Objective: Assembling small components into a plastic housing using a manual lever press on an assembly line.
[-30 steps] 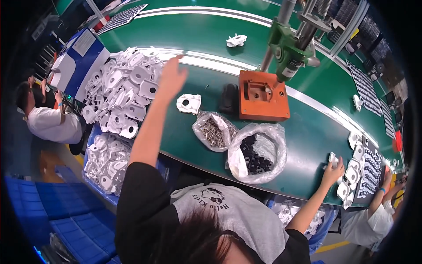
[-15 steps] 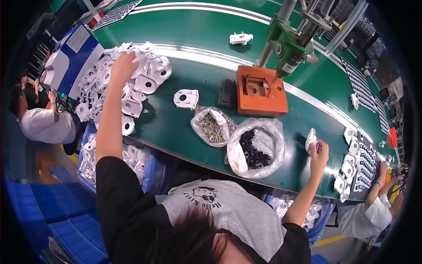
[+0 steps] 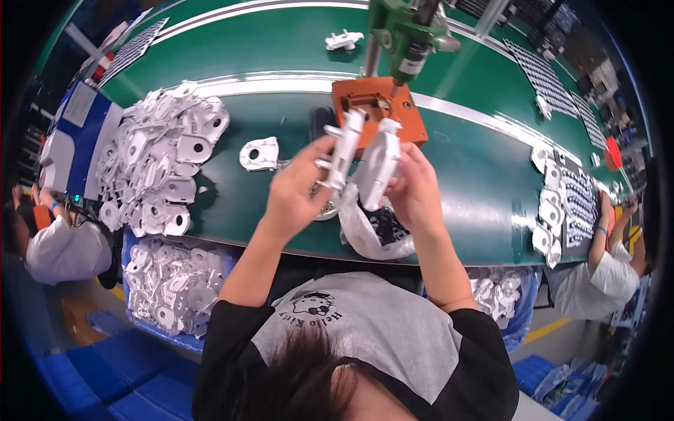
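My left hand (image 3: pixel 300 184) grips a white plastic part (image 3: pixel 344 151) with short pegs on its side. In my right hand (image 3: pixel 414 186) is another white plastic part (image 3: pixel 381 163), a broad plate held on edge. The two parts face each other, a small gap between them, above the plastic bag of black pieces (image 3: pixel 390 228). Behind them stands the orange fixture block (image 3: pixel 411 112) under a green press (image 3: pixel 393 38). The bag of metal screws (image 3: pixel 326 208) is mostly hidden by my left hand. A single white part (image 3: pixel 259 154) lies flat on the bench to the left.
A big heap of white parts (image 3: pixel 165 151) covers the bench's left, beside a blue-and-white machine (image 3: pixel 74 140). Lined bins of white parts (image 3: pixel 175 284) stand below the bench edge. At right, a black tray (image 3: pixel 579 203) lies near a co-worker's arm (image 3: pixel 602 228).
My left hand has come from the heap to the middle with a white part. My right hand has moved left and up, bringing its white part alongside. The whole view has shifted.
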{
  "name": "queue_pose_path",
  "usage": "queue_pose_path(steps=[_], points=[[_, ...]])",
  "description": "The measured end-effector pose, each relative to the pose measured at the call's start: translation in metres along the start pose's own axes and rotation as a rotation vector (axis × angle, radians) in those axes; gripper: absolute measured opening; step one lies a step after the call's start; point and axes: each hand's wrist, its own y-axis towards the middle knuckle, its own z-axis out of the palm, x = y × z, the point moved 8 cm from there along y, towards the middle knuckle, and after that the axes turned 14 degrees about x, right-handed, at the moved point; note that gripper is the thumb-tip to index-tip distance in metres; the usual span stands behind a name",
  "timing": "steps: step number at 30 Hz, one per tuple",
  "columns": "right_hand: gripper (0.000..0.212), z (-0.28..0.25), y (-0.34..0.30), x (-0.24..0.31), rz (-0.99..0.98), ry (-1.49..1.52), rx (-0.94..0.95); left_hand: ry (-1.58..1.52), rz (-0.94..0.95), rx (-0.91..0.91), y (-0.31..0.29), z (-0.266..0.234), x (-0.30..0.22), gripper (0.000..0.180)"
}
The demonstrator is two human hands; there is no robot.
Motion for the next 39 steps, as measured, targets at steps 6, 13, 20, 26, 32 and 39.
queue_pose_path(steps=[6, 13, 20, 26, 32, 39], points=[[0.021, 0.003, -0.008, -0.003, 0.023, -0.172, 0.002, -0.217, 0.014, 0.169, -0.004, 0.042, -0.005, 0.043], [0.023, -0.004, -0.008, -0.006, 0.021, -0.185, -0.052, 0.02, 0.123, 0.195, -0.01, 0.045, -0.008, 0.035], [0.024, -0.015, -0.006, -0.018, 0.047, -0.142, -0.099, 0.099, 0.155, 0.15, -0.009, 0.041, -0.018, 0.027], [0.024, -0.015, -0.006, -0.018, 0.098, -0.174, -0.071, -0.007, 0.115, 0.092, -0.011, 0.041, -0.014, 0.032], [0.025, -0.009, -0.006, -0.017, 0.084, -0.126, -0.084, -0.077, 0.065, 0.083, -0.014, 0.041, -0.007, 0.033], [0.037, -0.01, -0.007, 0.036, -0.279, -0.621, -0.154, -0.622, -0.14, 0.127, -0.028, 0.039, 0.012, 0.023]])
